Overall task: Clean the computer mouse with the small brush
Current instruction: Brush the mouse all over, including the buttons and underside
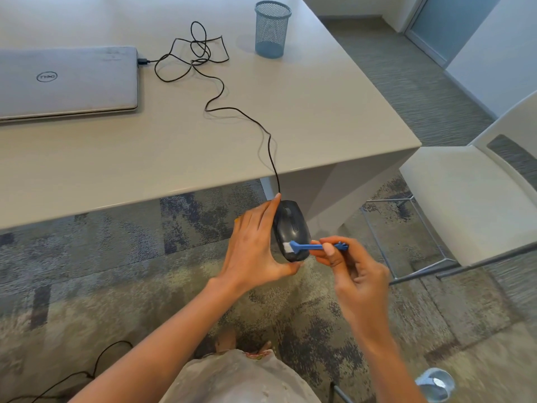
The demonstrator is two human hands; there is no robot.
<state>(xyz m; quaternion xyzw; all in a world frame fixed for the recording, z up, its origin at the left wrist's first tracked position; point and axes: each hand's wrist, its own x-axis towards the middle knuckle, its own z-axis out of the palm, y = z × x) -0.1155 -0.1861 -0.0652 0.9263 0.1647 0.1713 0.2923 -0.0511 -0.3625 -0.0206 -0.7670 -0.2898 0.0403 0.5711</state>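
A dark wired computer mouse (292, 225) is held in the air in front of the table edge, top side facing me. My left hand (255, 251) grips it from the left and underneath. My right hand (351, 271) pinches the handle of a small blue brush (312, 246). The brush's white bristles touch the mouse's near end. The mouse's black cable (215, 94) runs up over the table to a closed grey laptop (66, 82).
A blue mesh pen cup (271, 29) stands at the back of the pale table (334, 117). A white chair (470, 199) stands to the right. Patterned carpet lies below, with a black cable (96, 370) at lower left and a round metallic object (436, 383) at lower right.
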